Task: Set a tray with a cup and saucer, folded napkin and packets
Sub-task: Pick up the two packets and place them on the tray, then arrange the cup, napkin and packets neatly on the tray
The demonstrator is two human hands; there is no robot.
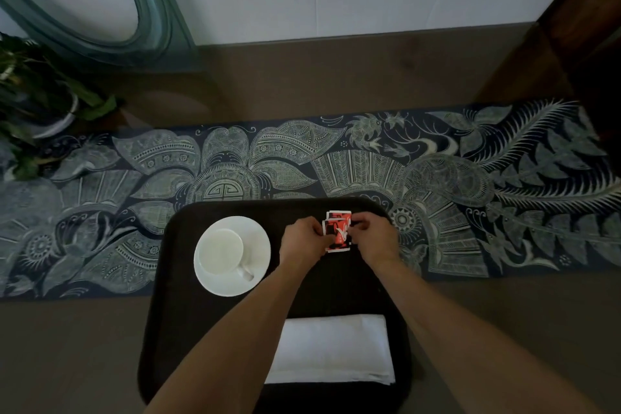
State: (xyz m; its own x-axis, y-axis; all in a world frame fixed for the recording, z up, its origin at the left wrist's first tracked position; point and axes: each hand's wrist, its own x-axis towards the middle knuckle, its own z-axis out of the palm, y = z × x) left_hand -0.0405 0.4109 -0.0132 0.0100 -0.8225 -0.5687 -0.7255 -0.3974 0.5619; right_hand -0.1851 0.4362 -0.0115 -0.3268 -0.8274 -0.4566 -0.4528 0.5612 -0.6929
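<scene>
Single head cam, wide-angle, looking steeply down and fwd, close over dark tray [168,279] at frame centre-bottom, both forearms entering from bottom edge, table runner [437,178] across mid-frame, wall at top, no 2nd view

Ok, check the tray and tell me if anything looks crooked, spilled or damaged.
Nothing stands out. The white cup sits upright on its saucer on the dark tray, the folded napkin lies flat and square near the front edge, and both hands, left hand and right hand, hold the red packets at the back. No spill shows.
</scene>
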